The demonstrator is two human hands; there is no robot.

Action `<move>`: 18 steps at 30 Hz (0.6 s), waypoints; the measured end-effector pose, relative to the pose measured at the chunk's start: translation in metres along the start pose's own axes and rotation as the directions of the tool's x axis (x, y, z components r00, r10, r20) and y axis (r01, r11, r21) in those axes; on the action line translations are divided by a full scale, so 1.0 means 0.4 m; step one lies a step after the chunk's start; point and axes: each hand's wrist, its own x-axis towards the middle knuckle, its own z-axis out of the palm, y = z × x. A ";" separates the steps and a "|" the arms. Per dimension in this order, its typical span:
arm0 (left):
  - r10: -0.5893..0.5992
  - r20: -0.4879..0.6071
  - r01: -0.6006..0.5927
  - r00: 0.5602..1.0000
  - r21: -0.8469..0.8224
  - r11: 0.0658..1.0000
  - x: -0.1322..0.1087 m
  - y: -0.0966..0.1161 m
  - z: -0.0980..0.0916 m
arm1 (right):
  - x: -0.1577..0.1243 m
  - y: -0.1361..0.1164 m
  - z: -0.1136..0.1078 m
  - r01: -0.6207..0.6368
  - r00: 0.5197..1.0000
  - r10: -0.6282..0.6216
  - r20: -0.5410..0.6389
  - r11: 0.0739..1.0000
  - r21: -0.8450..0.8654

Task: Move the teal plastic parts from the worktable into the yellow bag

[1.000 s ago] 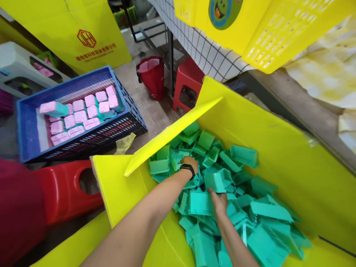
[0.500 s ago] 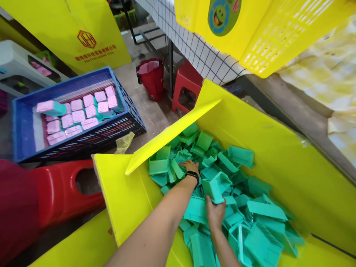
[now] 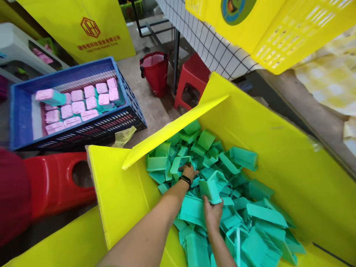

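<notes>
- The right hand (image 3: 213, 215) is sunk among the teal plastic parts (image 3: 244, 218) in the yellow bin (image 3: 278, 155), and its fingers are closed around 1 teal box-shaped part (image 3: 210, 190), which is lifted slightly above the pile.
- The left hand (image 3: 189, 172), with a black wristband (image 3: 185, 180) on the wrist, is reached further into the bin, toward its far left side; its fingers are curled on a teal part (image 3: 178, 165) on top of the heap, but how firmly that part is gripped cannot be told.
- The 2 hands are kept near each other, with the held box-shaped part between them.
- The pile is spread across the bin floor, from the far corner under the folded yellow flap (image 3: 172, 129) down to the near edge of the view.
- A blue crate (image 3: 25, 111) is seen on the floor to the left, well apart from the bin, with pink-topped pieces (image 3: 80, 107) laid in rows inside it.
- A red stool (image 3: 52, 181) lies on its side just beside the bin's left wall.
- A red bucket (image 3: 154, 74) and a 2nd red stool (image 3: 191, 79) stand on the floor beyond the bin.
</notes>
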 end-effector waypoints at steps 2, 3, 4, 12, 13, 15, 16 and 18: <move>0.037 0.031 -0.037 0.999 -0.009 0.999 -0.027 -0.015 -0.012 | 0.006 0.002 -0.008 -0.001 1.000 0.001 -0.004 1.000 -0.005; 0.057 0.044 -0.057 0.997 -0.017 0.998 -0.042 -0.023 -0.019 | 0.008 0.002 -0.013 -0.003 1.000 0.003 -0.007 1.000 -0.007; 0.079 0.055 -0.078 0.995 -0.028 0.997 -0.058 -0.032 -0.028 | 0.010 0.001 -0.018 -0.007 1.000 0.007 -0.009 1.000 -0.009; 0.213 0.082 -0.200 0.974 -0.139 0.970 -0.203 -0.029 -0.104 | 0.010 -0.047 -0.058 -0.025 0.999 0.024 -0.026 1.000 -0.016; 0.225 0.084 -0.210 0.971 -0.154 0.966 -0.221 -0.015 -0.114 | 0.006 -0.058 -0.064 -0.017 1.000 0.016 -0.023 1.000 -0.015; 0.248 0.088 -0.229 0.965 -0.185 0.956 -0.259 0.014 -0.137 | -0.003 -0.082 -0.082 0.004 1.000 -0.004 -0.020 1.000 -0.015; 0.258 0.090 -0.236 0.962 -0.202 0.951 -0.278 0.027 -0.150 | -0.008 -0.096 -0.095 0.016 1.000 -0.016 -0.020 1.000 -0.016; 0.265 0.086 -0.238 0.961 -0.238 0.942 -0.317 0.044 -0.179 | -0.017 -0.125 -0.132 0.052 0.998 -0.052 -0.021 0.998 -0.020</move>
